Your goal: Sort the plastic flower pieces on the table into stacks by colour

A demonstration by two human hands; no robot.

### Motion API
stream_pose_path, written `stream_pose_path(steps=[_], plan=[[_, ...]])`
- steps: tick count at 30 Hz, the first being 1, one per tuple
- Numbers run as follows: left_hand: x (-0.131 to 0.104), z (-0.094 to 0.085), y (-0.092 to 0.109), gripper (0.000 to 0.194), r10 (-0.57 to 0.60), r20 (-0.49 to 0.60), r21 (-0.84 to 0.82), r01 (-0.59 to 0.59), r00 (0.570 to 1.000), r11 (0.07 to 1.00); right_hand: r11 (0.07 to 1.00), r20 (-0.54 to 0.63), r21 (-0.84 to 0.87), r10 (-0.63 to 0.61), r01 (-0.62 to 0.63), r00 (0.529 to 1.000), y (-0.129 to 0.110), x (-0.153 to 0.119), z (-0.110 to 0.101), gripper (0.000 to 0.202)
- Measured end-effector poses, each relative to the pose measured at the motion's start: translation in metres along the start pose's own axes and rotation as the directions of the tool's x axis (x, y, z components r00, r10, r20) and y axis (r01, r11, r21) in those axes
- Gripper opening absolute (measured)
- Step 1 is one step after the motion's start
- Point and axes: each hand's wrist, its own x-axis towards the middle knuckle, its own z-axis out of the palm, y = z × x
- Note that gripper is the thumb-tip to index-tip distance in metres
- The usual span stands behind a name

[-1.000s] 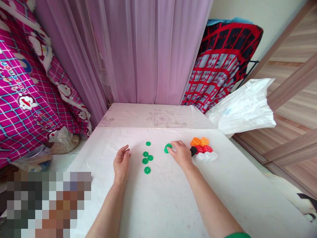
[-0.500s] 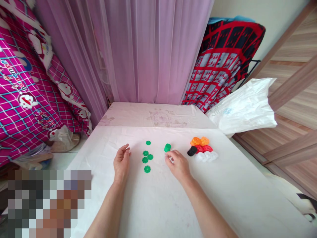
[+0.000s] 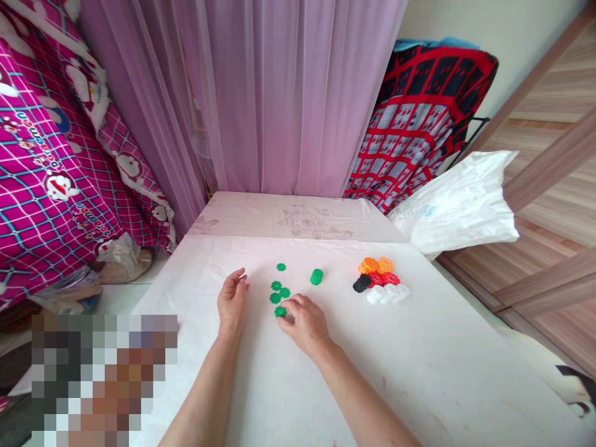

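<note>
My right hand (image 3: 305, 324) is at the nearest of several flat green scalloped discs; its thumb and fingertips close on the edges of this green disc (image 3: 279, 311). Just beyond lie more green discs, among them an overlapping one (image 3: 275, 298) and a lone one (image 3: 280, 267) farthest back. Left of them, my left hand (image 3: 231, 304) hovers over or rests on the table, fingers loosely curled and apart, holding nothing. A stack of green discs (image 3: 316, 277) lies on its side to the right of the loose ones.
On the right of the white-covered table (image 3: 261, 385) are stacks of orange (image 3: 370, 266), red (image 3: 390, 279), black (image 3: 361, 284) and white discs (image 3: 386, 293). A white plastic bag (image 3: 465, 198) stands past the right edge. Purple curtains (image 3: 279, 99) hang behind.
My right hand has moved left and nearer, from the green stack to the nearest loose green disc. My left hand stays about where it was.
</note>
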Motion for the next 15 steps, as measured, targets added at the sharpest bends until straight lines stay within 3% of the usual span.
stream_pose_path(steps=[6, 11, 15], plan=[[0.0, 0.0, 0.001, 0.029, -0.011, 0.0, 0.006, 0.011, 1.0, 1.0, 0.998, -0.179, -0.031, 0.055, -0.062, 0.982, 0.027, -0.005, 0.002, 0.012], [0.0, 0.0, 0.001, 0.029, -0.014, -0.008, 0.011, 0.015, 1.0, 1.0, 0.983, -0.325, -0.006, 0.173, -0.185, 0.93, 0.063, 0.008, -0.024, 0.018], [0.0, 0.0, 0.001, 0.029, -0.017, -0.009, 0.001, 0.017, 1.0, 1.0, 0.969, -0.319, -0.053, 0.214, -0.243, 0.923, 0.078, 0.031, -0.043, 0.018]])
